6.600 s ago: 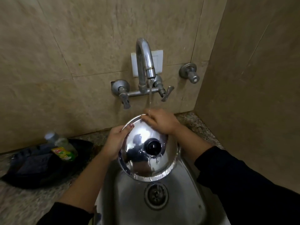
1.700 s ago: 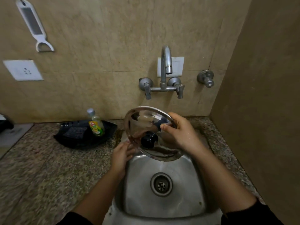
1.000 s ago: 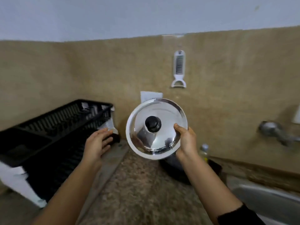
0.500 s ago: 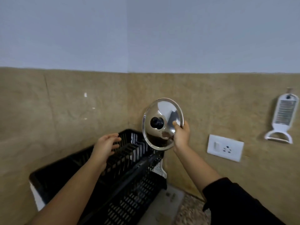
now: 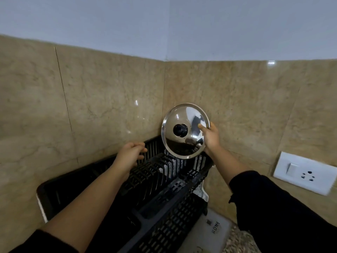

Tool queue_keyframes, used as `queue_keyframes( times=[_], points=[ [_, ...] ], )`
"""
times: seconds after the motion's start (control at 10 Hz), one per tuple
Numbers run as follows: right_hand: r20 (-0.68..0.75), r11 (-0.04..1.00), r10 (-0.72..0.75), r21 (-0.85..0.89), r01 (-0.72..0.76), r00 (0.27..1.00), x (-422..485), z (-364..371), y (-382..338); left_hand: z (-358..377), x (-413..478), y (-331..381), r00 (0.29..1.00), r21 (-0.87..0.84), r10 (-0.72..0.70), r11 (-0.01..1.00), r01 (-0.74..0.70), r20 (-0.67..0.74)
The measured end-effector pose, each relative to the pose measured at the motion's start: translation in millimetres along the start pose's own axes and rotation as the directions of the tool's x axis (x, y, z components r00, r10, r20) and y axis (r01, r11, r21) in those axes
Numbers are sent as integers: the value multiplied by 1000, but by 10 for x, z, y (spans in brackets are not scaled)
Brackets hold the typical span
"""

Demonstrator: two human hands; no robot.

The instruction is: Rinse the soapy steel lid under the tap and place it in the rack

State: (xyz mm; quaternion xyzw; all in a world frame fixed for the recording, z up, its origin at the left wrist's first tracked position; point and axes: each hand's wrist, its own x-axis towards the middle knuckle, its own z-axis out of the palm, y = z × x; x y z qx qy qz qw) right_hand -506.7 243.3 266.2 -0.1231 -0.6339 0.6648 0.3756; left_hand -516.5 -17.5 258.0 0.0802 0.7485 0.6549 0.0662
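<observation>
the rinsing looks finished, judging by where things are: no tap or sink is in view, and the steel lid (image 5: 185,131) is held up in the air over the far end of the black dish rack (image 5: 160,181), in the corner of the tiled wall. what is left is the placing itself; the lid is not yet in the rack, its lower rim hanging just above the upright slots.

the right hand (image 5: 211,138) reaches forward with the arm nearly straight, sleeve pushed back from the wrist. its fingers are clamped on the lid's right edge, thumb (image 5: 201,126) pressed on the shiny domed face, the others hidden behind. the lid stands almost upright, black knob (image 5: 179,130) facing the person.

the left hand (image 5: 130,154) is stretched out over the rack's far rim, holding nothing, its fingers loosely curled and slack. whether it touches the rack cannot be told.

a white wall socket (image 5: 304,173) sits well apart to the right.
</observation>
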Motion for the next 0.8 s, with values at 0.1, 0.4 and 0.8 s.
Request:
queue_keyframes(
  times=[0.1, 0.4, 0.8],
  points=[
    [46, 998, 34, -54, -31, 998, 11, -8, 127, 62, 19, -63, 1000, -11, 6, 1000, -6, 0],
    [121, 979, 194, -91, -184, 973, 88, -106, 402, 80, 10, -197, 1000, -31, 7, 1000, -8, -15],
    [4, 959, 250, -140, -247, 968, -74, -347, 221, 46, -71, 30, 996, -46, 91, 995, -92, -27]
  ],
)
